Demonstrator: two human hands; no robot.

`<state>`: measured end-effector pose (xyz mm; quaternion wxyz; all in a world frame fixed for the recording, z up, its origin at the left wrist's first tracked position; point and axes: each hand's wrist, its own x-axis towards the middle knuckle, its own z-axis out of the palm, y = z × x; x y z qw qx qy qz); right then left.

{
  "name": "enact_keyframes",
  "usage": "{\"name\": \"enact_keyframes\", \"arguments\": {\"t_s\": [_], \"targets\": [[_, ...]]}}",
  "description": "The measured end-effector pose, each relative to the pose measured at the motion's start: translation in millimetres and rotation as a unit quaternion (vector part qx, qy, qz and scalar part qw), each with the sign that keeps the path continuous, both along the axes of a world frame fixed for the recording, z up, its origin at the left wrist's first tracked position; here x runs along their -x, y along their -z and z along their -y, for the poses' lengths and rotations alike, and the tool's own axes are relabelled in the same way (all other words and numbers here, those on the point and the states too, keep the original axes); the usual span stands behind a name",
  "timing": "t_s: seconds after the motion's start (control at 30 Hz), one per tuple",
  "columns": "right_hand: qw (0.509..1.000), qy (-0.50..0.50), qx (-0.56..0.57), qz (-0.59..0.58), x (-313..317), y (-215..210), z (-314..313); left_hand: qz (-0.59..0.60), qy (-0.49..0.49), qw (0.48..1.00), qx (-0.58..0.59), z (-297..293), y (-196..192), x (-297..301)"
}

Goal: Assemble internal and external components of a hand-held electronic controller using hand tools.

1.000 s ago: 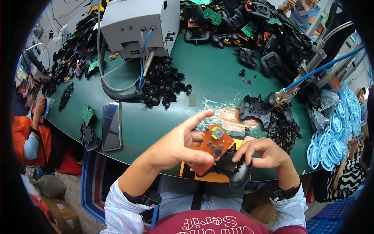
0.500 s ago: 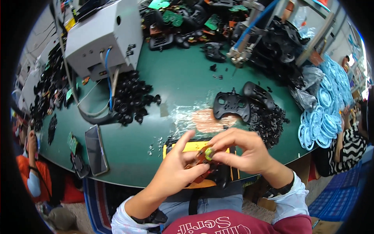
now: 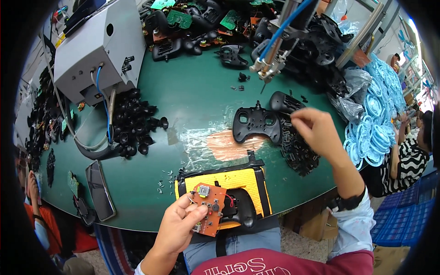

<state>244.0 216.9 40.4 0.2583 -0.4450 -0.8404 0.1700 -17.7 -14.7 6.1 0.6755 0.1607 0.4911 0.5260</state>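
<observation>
Orange face up, holding a circuit board [image 3: 211,219] in the left hand [image 3: 178,224], pressing the thumb on its components and curling the fingers close around its left edge. Lifting it over the near part of a yellow pad [image 3: 215,178], partly covering a black gamepad shell [image 3: 246,207], with a red wire [image 3: 230,197] showing between. Hovering with the right hand [image 3: 317,130] near a heap of small black pieces [image 3: 299,158], bringing thumb and fingertips nearly together; not being able to tell of anything pinched there. Facing, beyond the pad, a black controller front [image 3: 247,130] with two round openings, lying beside another black shell [image 3: 284,101] on the green bench [image 3: 197,101]. Farther out, facing a phone [image 3: 100,190], black caps [image 3: 130,123] and a grey box [image 3: 98,50] to the left, pale blue rings [image 3: 371,137] to the right. Wearing a maroon shirt [image 3: 293,263], showing pale outlined lettering, upside down and partly cut off.
</observation>
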Motion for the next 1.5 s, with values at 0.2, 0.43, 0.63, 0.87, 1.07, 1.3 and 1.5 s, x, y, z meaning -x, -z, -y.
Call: {"name": "enact_keyframes", "arguments": {"t_s": [0.2,0.43,0.63,0.87,1.07,1.3,1.5], "targets": [[0.988,-0.123,0.07,0.064,57,24,-125,-0.004,0.004,1.0,0.006,1,-3,0],[0.983,-0.098,0.106,0.118,125,60,-160,0.026,0.032,0.999,0.009,-3,-1,-2],[0.902,-0.275,0.194,0.269,105,36,-143,0.033,0.05,0.998,0.021,2,2,12],[0.969,-0.19,0.116,0.106,32,-11,-155,0.011,0.053,0.998,0.016,-5,-4,6],[0.991,-0.051,-0.115,-0.05,31,-4,-134,-0.009,0.041,0.999,0.001,0,-1,2],[0.942,-0.174,-0.076,0.276,41,25,-101,-0.016,0.032,0.999,-0.007,-1,-5,-3],[0.918,-0.187,-0.05,0.346,39,27,-103,-0.014,0.032,0.999,-0.007,0,-4,-4]]}}
